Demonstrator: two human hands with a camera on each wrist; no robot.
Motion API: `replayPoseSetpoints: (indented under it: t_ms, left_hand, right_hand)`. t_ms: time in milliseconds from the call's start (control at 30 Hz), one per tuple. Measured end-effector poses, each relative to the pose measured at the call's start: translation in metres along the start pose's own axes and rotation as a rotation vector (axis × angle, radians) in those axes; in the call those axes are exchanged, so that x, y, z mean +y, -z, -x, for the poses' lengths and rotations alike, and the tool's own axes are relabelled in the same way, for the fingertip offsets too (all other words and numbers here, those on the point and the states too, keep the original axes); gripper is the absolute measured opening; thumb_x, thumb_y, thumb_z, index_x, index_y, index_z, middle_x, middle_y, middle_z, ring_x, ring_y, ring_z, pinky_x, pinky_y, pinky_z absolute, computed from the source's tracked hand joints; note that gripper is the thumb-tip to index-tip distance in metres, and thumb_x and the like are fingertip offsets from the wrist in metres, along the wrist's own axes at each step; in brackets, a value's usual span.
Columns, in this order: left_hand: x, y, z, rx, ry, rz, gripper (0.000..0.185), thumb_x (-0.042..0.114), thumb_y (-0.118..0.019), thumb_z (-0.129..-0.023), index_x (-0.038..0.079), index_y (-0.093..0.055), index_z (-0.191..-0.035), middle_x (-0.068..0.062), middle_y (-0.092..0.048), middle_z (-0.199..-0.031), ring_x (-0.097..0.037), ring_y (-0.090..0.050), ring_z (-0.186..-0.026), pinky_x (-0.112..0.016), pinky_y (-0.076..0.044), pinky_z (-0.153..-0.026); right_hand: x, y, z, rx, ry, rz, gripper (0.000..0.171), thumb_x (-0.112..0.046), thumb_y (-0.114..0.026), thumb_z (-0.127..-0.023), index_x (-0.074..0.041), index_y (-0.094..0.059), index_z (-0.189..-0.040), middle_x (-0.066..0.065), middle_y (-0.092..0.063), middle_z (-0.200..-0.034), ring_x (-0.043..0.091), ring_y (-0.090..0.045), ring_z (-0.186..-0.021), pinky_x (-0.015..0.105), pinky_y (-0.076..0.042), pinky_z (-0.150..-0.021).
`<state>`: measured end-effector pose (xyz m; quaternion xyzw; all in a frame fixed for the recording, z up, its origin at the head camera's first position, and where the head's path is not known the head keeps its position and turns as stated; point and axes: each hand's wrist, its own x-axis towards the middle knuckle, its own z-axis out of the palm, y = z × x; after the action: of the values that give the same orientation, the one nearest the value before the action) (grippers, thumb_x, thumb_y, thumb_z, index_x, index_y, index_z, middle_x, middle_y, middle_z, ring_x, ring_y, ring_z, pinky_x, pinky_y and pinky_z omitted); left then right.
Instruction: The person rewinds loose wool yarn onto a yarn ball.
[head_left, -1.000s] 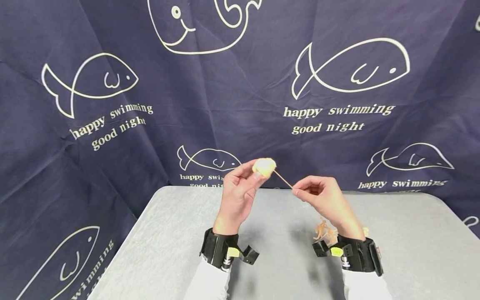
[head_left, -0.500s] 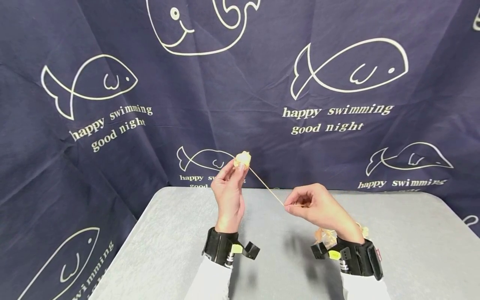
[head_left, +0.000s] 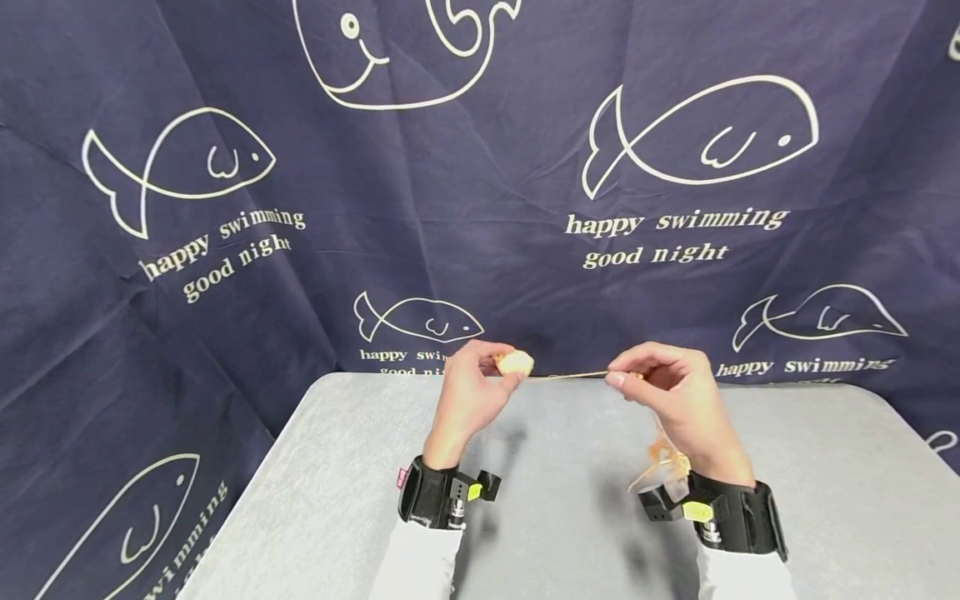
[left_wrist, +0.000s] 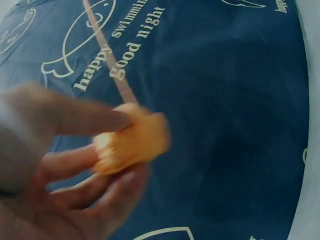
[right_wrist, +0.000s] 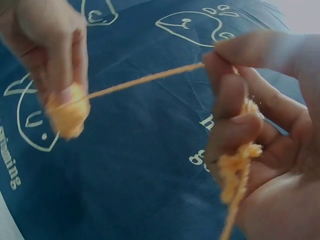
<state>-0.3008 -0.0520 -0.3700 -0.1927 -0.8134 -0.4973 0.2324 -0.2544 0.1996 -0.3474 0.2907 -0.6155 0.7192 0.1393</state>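
Observation:
My left hand [head_left: 468, 392] pinches a small ball of pale orange yarn [head_left: 515, 363] between thumb and fingers above the far edge of the table. In the left wrist view the yarn ball [left_wrist: 131, 143] sits at the fingertips. A taut yarn strand [head_left: 570, 375] runs level from the ball to my right hand [head_left: 663, 387], which pinches it. In the right wrist view the yarn strand [right_wrist: 145, 80] crosses from the yarn ball [right_wrist: 67, 114] to my right thumb and forefinger. A loose yarn tail [head_left: 660, 458] hangs below my right palm, bunched in the fingers.
A grey felt-covered table [head_left: 315, 492] lies under both hands. A dark blue cloth backdrop [head_left: 465, 183] with white fish drawings and lettering hangs behind and to the left. Black wrist bands [head_left: 442, 496] sit on both forearms.
My left hand has dropped with the ball and moved slightly right. My right hand has risen and moved right, so the strand now lies level instead of slanting.

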Motion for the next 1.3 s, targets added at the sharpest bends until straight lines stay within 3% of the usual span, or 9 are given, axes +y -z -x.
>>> replayPoseSetpoints:
  t_ms: [133,333,433,567,667,767,967,1167,1300]
  left_hand:
    - [0.005,0.004,0.003,-0.297,0.01,-0.028,0.024,-0.001,-0.082,-0.075,0.004,-0.076,-0.098,-0.003,-0.067,-0.092,-0.012,-0.067,-0.078,-0.028,-0.06,-0.074]
    - [0.012,0.009,0.005,-0.693,-0.109,0.123,0.025,-0.007,-0.081,-0.076,0.002,-0.076,-0.099,-0.002,-0.069,-0.095,-0.006,-0.065,-0.083,-0.025,-0.059,-0.081]
    - [0.015,0.01,0.006,-0.82,-0.147,0.307,0.028,-0.011,-0.079,-0.077,-0.002,-0.075,-0.103,-0.007,-0.069,-0.099,-0.007,-0.064,-0.088,-0.03,-0.06,-0.085]
    - [0.02,0.011,0.006,-0.878,-0.191,0.6,0.032,-0.014,-0.078,-0.077,-0.009,-0.071,-0.108,-0.02,-0.068,-0.104,-0.014,-0.064,-0.096,-0.045,-0.059,-0.091]
    - [0.024,0.013,0.007,-0.845,-0.205,0.778,0.033,-0.017,-0.075,-0.078,-0.014,-0.066,-0.11,-0.024,-0.065,-0.108,-0.02,-0.062,-0.103,-0.053,-0.056,-0.094]
    - [0.026,0.012,0.007,-0.76,-0.202,0.924,0.033,-0.018,-0.072,-0.079,-0.013,-0.066,-0.111,-0.019,-0.065,-0.111,-0.022,-0.061,-0.107,-0.052,-0.055,-0.097]
    - [0.025,0.004,0.004,-0.43,-0.185,1.101,0.032,-0.001,-0.076,-0.085,0.011,-0.074,-0.116,-0.005,-0.07,-0.112,-0.016,-0.066,-0.101,-0.028,-0.057,-0.089]
    - [0.028,-0.001,0.0,-0.101,0.0,1.258,0.036,-0.013,-0.058,-0.088,0.008,-0.075,-0.111,-0.01,-0.071,-0.112,-0.019,-0.068,-0.102,-0.03,-0.057,-0.092]
    - [0.029,-0.005,-0.003,0.117,0.128,1.25,0.032,-0.015,-0.056,-0.089,0.004,-0.075,-0.106,-0.013,-0.071,-0.109,-0.021,-0.07,-0.1,-0.033,-0.058,-0.093]
  right_hand:
    - [0.001,0.001,-0.002,0.112,0.02,-0.212,0.023,0.024,-0.056,-0.087,0.006,-0.07,-0.09,0.006,-0.07,-0.077,0.011,-0.053,-0.061,0.018,-0.041,-0.051]
    - [0.004,0.006,-0.004,0.225,0.042,-0.482,0.028,0.022,-0.047,-0.093,0.008,-0.071,-0.093,0.013,-0.072,-0.083,0.017,-0.061,-0.068,0.019,-0.045,-0.057]
    - [0.005,0.008,-0.005,0.269,0.03,-0.537,0.026,0.021,-0.048,-0.095,0.009,-0.071,-0.093,0.015,-0.072,-0.083,0.018,-0.062,-0.067,0.019,-0.043,-0.056]
    - [0.01,0.01,-0.007,0.365,-0.033,-0.419,0.02,0.019,-0.057,-0.092,0.007,-0.072,-0.09,0.011,-0.072,-0.079,0.015,-0.061,-0.064,0.017,-0.045,-0.055]
    - [0.015,0.009,-0.008,0.393,-0.104,-0.235,0.013,0.015,-0.065,-0.09,0.005,-0.073,-0.091,0.007,-0.073,-0.078,0.012,-0.061,-0.063,0.017,-0.048,-0.056]
    - [0.02,0.009,-0.007,0.334,-0.168,-0.012,0.006,0.007,-0.072,-0.089,0.006,-0.074,-0.094,0.002,-0.073,-0.079,0.009,-0.06,-0.064,0.017,-0.047,-0.055]
    - [0.022,0.006,-0.005,0.114,-0.213,0.37,0.012,-0.006,-0.076,-0.09,0.003,-0.074,-0.098,0.001,-0.073,-0.084,0.008,-0.059,-0.068,0.02,-0.048,-0.058]
    - [0.021,-0.001,-0.005,-0.056,-0.188,0.479,0.005,-0.007,-0.078,-0.088,-0.008,-0.076,-0.092,0.004,-0.071,-0.083,0.01,-0.058,-0.064,0.022,-0.046,-0.054]
    - [0.019,-0.007,-0.005,-0.139,-0.179,0.473,0.007,-0.005,-0.079,-0.086,-0.01,-0.076,-0.091,0.003,-0.069,-0.08,0.01,-0.061,-0.064,0.022,-0.049,-0.056]
